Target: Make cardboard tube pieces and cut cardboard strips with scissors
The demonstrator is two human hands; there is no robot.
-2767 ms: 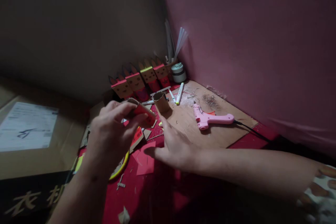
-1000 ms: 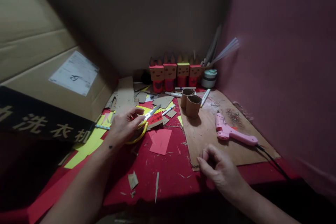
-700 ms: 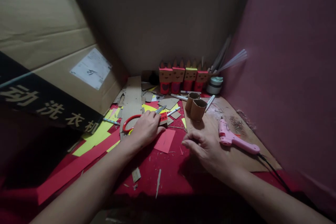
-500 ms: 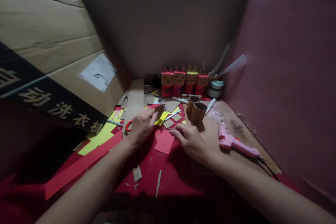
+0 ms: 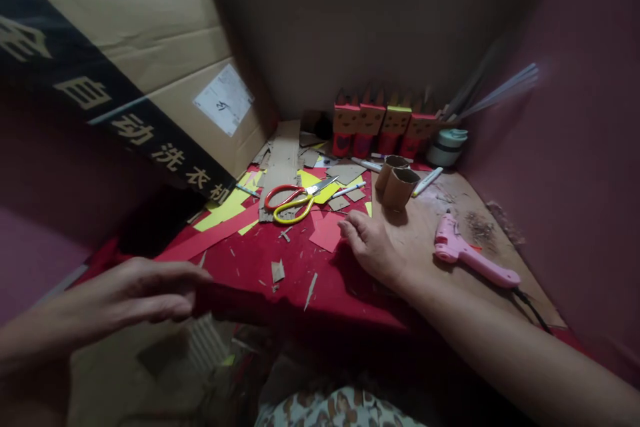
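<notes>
My left hand point(image 5: 150, 293) hangs past the table's front edge at the lower left, fingers stretched out, with nothing visible in it. Below it is a striped, corrugated cardboard piece point(image 5: 207, 343); whether it is falling or lying on the floor I cannot tell. My right hand point(image 5: 373, 247) is over the table beside a red paper square point(image 5: 326, 232), thumb and fingers pressed together; what they hold, if anything, is hidden. Scissors point(image 5: 300, 200) with one red and one yellow handle loop lie left of the paper. Two joined cardboard tubes point(image 5: 400, 188) stand behind my right hand.
A pink glue gun point(image 5: 470, 253) lies at the right on a brown board point(image 5: 425, 247). Several cardboard figures point(image 5: 373, 120) with drawn faces stand at the back beside a pale green jar point(image 5: 447, 147). A large carton point(image 5: 165, 33) leans in at left. Scraps and markers point(image 5: 427, 181) litter the table.
My left hand has moved from mid-table down and left past the edge, and the corrugated piece has left its fingers. The scissors are uncovered. My right hand stays near the red square.
</notes>
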